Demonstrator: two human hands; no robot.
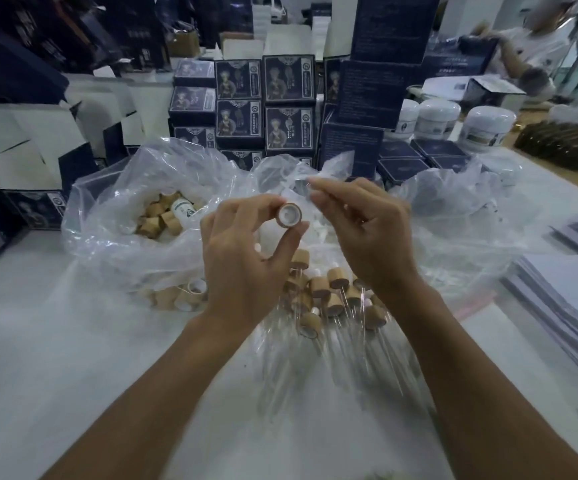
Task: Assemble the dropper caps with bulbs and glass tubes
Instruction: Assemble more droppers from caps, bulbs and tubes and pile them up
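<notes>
My left hand (246, 258) pinches a bamboo dropper cap (289, 216) between thumb and fingertips, its open end with the white lining turned toward me. My right hand (363, 230) is just right of the cap, thumb and forefinger pinched on something thin and clear that looks like a glass tube (303, 183); the tube is hard to make out against the plastic. Below my hands lies a pile of assembled droppers (332, 299) with glass tubes pointing toward me.
An open plastic bag (107, 202) at the left holds several bamboo caps (157, 220); a few loose caps (185, 294) lie by it. More clear bags (453, 209) sit behind. Dark printed boxes (263, 98), white jars (488, 128) and paper stacks (571, 306) surround the table. A person (522, 46) works at the far right.
</notes>
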